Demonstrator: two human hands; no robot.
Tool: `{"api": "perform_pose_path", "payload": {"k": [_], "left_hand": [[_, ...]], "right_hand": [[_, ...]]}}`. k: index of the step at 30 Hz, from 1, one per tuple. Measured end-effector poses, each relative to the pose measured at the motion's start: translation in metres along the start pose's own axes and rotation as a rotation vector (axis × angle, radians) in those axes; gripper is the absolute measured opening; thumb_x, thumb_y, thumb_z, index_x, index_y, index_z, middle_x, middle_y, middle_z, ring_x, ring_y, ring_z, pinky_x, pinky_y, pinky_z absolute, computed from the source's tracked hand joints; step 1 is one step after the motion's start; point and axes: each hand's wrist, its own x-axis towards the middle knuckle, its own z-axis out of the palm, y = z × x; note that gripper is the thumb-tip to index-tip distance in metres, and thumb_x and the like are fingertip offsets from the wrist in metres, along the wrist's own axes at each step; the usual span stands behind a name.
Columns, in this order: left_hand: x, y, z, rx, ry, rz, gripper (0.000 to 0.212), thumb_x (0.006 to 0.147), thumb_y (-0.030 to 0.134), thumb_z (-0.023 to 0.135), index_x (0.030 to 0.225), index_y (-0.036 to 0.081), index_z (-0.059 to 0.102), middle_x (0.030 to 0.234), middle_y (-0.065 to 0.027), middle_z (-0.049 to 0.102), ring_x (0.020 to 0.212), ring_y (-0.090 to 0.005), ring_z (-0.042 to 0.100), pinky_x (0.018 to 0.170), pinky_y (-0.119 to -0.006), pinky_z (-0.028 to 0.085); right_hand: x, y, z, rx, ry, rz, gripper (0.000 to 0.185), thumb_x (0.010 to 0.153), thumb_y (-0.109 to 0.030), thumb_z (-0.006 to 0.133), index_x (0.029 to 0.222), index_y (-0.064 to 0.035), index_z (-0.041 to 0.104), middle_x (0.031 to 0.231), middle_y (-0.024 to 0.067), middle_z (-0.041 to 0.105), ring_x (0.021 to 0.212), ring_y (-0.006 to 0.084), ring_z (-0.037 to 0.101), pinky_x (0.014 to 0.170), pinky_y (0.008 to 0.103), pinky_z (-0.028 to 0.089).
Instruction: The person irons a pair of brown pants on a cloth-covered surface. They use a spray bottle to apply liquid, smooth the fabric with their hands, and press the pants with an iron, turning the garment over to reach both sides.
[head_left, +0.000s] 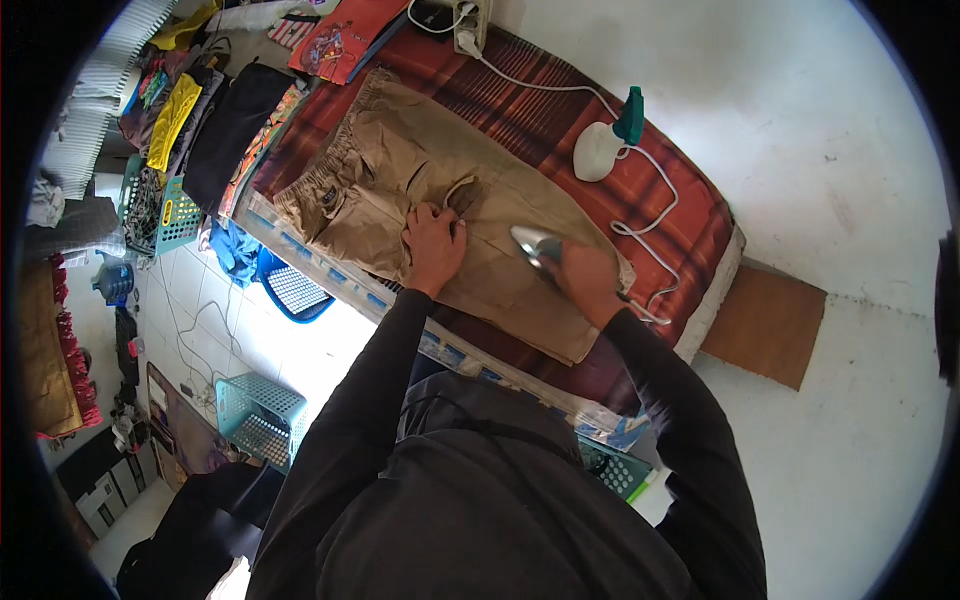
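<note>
Tan shorts (499, 199) with a gathered elastic waistband lie spread across a red patterned cloth (487, 97) on a raised surface. My right hand (589, 277) grips a clothes iron (534, 244) by its handle, over the lower leg part. Its pointed silver tip faces up and left; the soleplate is hidden. Near the middle of the shorts, my left hand (436, 247) rests on the fabric with bent fingers, beside a raised fold that shows a darker inside. Whether those fingers pinch the cloth is unclear.
A white spray bottle (596, 152) with a green trigger head lies beyond the shorts. The iron's white cord (667, 187) loops along the right side, below a power strip (470, 26). Folded clothes (240, 127) and a red garment (345, 41) sit at upper left. Plastic baskets (262, 412) stand below.
</note>
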Motion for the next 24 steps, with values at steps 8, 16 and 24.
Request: {"api": "perform_pose_path", "payload": {"k": [8,16,24], "left_hand": [[-0.002,0.002,0.001,-0.013,-0.003,-0.025,0.021,0.1,0.03,0.073,0.108,0.011,0.076,0.123,-0.0154,0.056,0.12,-0.0403,0.052,0.095,-0.057,0.039],[0.005,-0.002,-0.002,0.001,-0.023,0.035,0.023,0.101,0.031,0.074,0.107,0.009,0.075,0.125,-0.0159,0.057,0.122,-0.0409,0.052,0.095,-0.059,0.041],[0.001,-0.011,-0.006,-0.003,-0.073,0.051,0.022,0.1,0.029,0.075,0.107,0.009,0.074,0.123,-0.0153,0.057,0.121,-0.041,0.052,0.095,-0.059,0.043]], "right_hand": [[0.001,0.002,-0.009,-0.032,-0.094,-0.014,0.048,0.097,-0.049,0.078,0.1,-0.0011,0.076,0.089,0.0244,0.078,0.082,0.0435,0.078,0.074,0.055,0.062],[0.062,-0.033,-0.007,0.054,0.024,-0.156,0.044,0.095,-0.046,0.081,0.096,-0.0018,0.076,0.09,0.0243,0.078,0.084,0.0434,0.078,0.075,0.0542,0.061],[0.046,-0.007,0.002,0.026,0.196,0.008,0.048,0.093,-0.049,0.082,0.098,-0.0013,0.076,0.088,0.0242,0.077,0.084,0.0444,0.077,0.073,0.0552,0.061]]}}
